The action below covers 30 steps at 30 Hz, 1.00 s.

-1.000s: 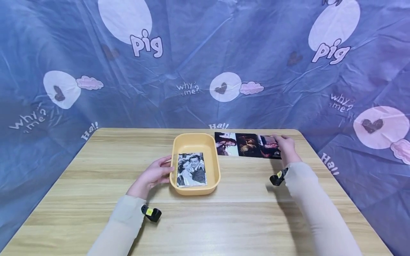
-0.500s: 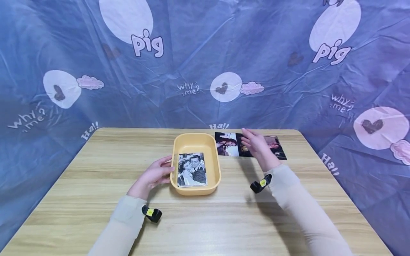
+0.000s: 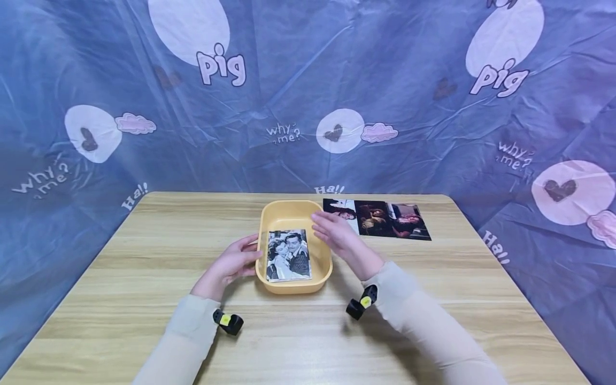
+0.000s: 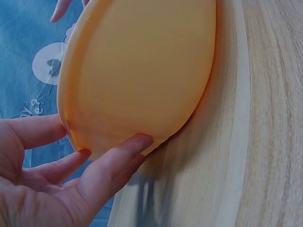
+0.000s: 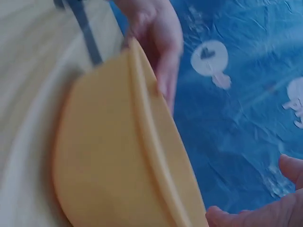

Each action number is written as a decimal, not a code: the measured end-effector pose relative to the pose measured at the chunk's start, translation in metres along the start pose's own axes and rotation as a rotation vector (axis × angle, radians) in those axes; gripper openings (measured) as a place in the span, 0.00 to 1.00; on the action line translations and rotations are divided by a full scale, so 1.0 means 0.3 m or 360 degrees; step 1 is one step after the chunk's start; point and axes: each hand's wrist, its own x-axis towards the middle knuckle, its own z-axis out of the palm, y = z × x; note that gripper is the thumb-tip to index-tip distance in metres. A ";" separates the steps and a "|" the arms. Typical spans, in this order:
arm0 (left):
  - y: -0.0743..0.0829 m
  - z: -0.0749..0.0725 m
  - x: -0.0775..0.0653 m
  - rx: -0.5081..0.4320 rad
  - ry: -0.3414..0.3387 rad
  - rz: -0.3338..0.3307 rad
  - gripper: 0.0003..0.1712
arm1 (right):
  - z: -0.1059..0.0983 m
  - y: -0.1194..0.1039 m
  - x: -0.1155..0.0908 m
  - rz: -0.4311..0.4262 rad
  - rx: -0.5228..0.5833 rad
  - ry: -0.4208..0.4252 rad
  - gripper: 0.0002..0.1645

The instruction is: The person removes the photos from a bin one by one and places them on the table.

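A yellow rectangular tray (image 3: 293, 289) sits on the table with a black-and-white photo (image 3: 290, 255) of a couple lying in its near part. On its left side my left hand (image 3: 233, 260) grips the wall, the thumb over the rim and the other fingers against the outside; the left wrist view shows those fingers (image 4: 116, 158) on the yellow wall. My right hand (image 3: 339, 233), its fingers extended, is over the tray's right rim and holds nothing. In the right wrist view its fingertips (image 5: 215, 215) appear beside the rim; whether they touch it I cannot tell.
Behind and right of the tray, three colour photos lie in a row: a left one (image 3: 346, 206) partly covered by my right hand, a dark middle one (image 3: 372, 216) and a right one (image 3: 409, 220). A blue printed cloth (image 3: 289, 80) hangs behind the wooden table (image 3: 298, 342).
My right hand has left the right end of the photo row and moved left across it to the tray's right rim. The left hand and the tray have stayed in place.
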 end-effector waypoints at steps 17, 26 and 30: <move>-0.004 -0.001 0.004 -0.0005 -0.0003 -0.0006 0.38 | 0.112 0.167 0.023 0.0148 -0.0349 0.0212 0.41; 0.004 0.003 0.001 0.0017 0.0010 -0.0006 0.38 | 0.029 0.326 0.202 0.0080 -0.0485 0.0273 0.44; 0.005 0.006 0.000 0.0022 0.0008 -0.0004 0.38 | -0.006 0.398 0.281 0.0102 -0.0495 0.0274 0.42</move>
